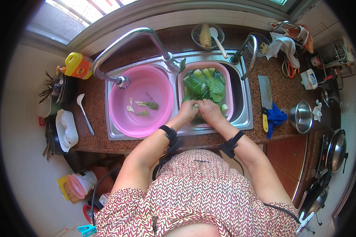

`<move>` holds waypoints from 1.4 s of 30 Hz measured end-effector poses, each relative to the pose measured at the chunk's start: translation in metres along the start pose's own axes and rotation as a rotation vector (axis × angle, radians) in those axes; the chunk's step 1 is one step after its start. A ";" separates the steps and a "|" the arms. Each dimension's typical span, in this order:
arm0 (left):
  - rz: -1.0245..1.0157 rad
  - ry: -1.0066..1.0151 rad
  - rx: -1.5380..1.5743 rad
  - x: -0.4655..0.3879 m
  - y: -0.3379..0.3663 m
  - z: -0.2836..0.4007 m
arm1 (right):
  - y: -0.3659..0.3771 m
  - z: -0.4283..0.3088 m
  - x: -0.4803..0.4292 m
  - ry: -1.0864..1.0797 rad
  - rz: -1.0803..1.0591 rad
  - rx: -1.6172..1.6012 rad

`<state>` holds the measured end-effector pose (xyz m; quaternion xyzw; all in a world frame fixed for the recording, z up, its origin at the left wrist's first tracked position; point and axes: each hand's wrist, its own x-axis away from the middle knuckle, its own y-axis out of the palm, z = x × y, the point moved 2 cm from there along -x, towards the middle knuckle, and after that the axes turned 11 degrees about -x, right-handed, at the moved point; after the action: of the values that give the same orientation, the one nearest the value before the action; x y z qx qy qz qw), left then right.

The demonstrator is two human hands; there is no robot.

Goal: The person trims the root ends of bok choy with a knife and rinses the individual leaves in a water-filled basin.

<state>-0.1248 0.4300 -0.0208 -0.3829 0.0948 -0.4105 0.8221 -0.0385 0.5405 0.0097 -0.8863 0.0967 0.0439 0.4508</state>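
Note:
Both hands meet over the near edge of a pink rectangular basin (pixel 230 91) set in the right sink bowl. Between the fingertips of my left hand (pixel 187 112) and my right hand (pixel 210 112) is a pale green vegetable stalk (pixel 195 105), mostly hidden by the fingers. Leafy greens (pixel 206 84) with thick pale stems lie in water in that basin, just beyond the hands. To the left, a round pink basin (pixel 121 115) fills the other sink bowl. A few torn leaf scraps (pixel 148 104) lie on its bottom.
A chrome faucet (pixel 148 31) arches over the round basin, and a smaller tap (pixel 253 53) stands at right. A cleaver (pixel 265 91) lies by a blue cloth (pixel 276 118) and a steel bowl (pixel 301 117). At left are a white ladle (pixel 84 111) and a yellow detergent bottle (pixel 78 65).

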 end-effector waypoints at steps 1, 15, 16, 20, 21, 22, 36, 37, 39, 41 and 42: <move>-0.005 0.000 0.000 -0.002 -0.001 0.002 | 0.003 0.004 0.001 0.005 0.000 -0.001; -0.190 0.057 -0.306 -0.024 0.026 -0.009 | 0.040 0.065 -0.008 0.449 -0.219 -0.328; -0.195 0.052 -0.305 -0.025 0.027 -0.010 | 0.041 0.064 -0.009 0.452 -0.225 -0.332; -0.269 0.001 -0.286 -0.031 0.023 -0.012 | 0.037 0.069 -0.009 0.541 -0.281 -0.312; -0.229 0.006 -0.220 -0.032 0.017 -0.007 | 0.032 0.070 -0.010 0.486 -0.253 -0.368; -0.273 0.000 -0.110 -0.033 0.011 -0.003 | 0.025 0.071 -0.008 0.436 -0.190 -0.485; 0.051 -0.042 0.189 -0.008 -0.020 0.020 | -0.052 0.056 -0.004 0.382 0.137 -0.529; 0.114 -0.015 0.246 -0.005 -0.034 0.027 | -0.064 0.059 0.000 0.389 0.143 -0.435; 0.136 0.011 0.271 0.006 -0.059 0.025 | -0.073 0.060 0.010 0.368 0.089 -0.324; 0.269 -0.002 0.385 0.019 -0.082 0.010 | -0.072 0.050 0.017 0.189 -0.102 -0.026; 0.312 -0.003 0.393 0.023 -0.091 0.001 | -0.062 0.053 0.023 0.112 -0.078 0.096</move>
<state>-0.1648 0.3796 0.0482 -0.1970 0.0698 -0.2887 0.9343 -0.0020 0.6161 0.0236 -0.8679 0.0891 -0.0281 0.4879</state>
